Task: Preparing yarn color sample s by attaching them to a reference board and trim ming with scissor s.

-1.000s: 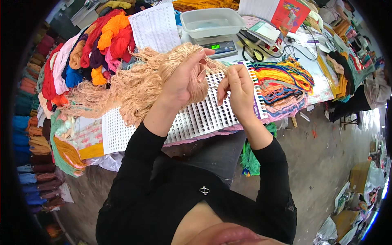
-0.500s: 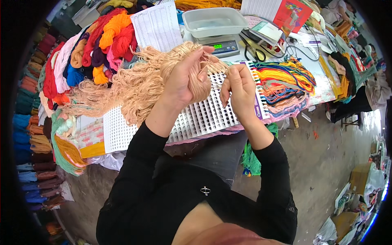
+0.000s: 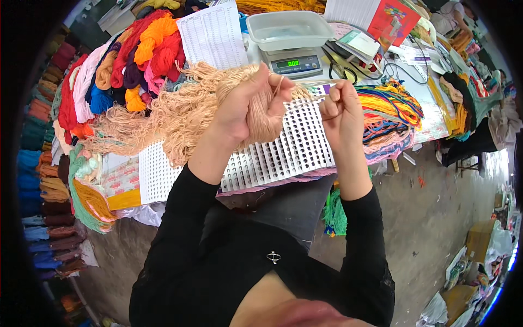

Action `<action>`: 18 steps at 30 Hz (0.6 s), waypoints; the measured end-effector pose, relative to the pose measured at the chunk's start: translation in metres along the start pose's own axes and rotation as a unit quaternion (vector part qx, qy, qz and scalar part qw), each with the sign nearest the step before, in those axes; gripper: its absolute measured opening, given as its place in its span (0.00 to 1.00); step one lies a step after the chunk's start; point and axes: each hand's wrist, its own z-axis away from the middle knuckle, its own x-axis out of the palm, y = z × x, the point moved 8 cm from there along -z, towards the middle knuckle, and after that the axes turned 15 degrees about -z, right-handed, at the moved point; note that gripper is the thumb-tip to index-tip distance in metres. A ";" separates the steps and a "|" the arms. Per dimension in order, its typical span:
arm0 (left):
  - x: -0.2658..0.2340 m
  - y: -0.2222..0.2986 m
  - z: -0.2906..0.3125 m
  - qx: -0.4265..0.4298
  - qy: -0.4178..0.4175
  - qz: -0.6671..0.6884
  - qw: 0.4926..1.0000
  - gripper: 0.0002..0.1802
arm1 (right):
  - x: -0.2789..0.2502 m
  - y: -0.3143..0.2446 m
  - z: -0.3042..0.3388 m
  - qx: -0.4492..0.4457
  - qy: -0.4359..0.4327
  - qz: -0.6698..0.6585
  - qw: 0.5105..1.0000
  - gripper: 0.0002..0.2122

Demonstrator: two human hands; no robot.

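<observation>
A thick hank of peach thread (image 3: pixel 263 115) is gripped in my left hand (image 3: pixel 238 111), its loose loops spreading left over the table. My right hand (image 3: pixel 343 109) is closed, with peach strands pinched in the fingers and stretched across from the hank. Beneath both hands lies a white board with rows of punched holes (image 3: pixel 280 144). Bundles of many-coloured thread (image 3: pixel 389 106) lie at the board's right edge, partly behind my right hand.
Beyond the hands stands a digital scale (image 3: pixel 294 64) bearing a clear plastic tub (image 3: pixel 289 30). Black-handled scissors (image 3: pixel 342 72) lie beside it. A heap of coloured yarn skeins (image 3: pixel 131 65) and a printed sheet (image 3: pixel 212 38) are at the back left. A red card (image 3: pixel 393 23) stands back right.
My right hand has moved right, away from the hank, drawing strands out between the hands. My left hand keeps its hold, its fingers shifted slightly.
</observation>
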 end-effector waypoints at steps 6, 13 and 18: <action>0.006 -0.004 0.000 0.027 0.083 -0.087 0.992 0.24 | 0.030 0.029 0.020 -0.028 -0.064 0.343 0.937 0.07; 0.017 -0.014 -0.003 -0.004 0.043 0.009 0.999 0.22 | 0.033 0.036 0.019 -0.059 -0.080 0.377 0.921 0.04; 0.014 -0.011 0.001 -0.009 0.059 0.029 0.998 0.21 | 0.031 0.038 0.023 -0.011 -0.115 0.290 0.950 0.06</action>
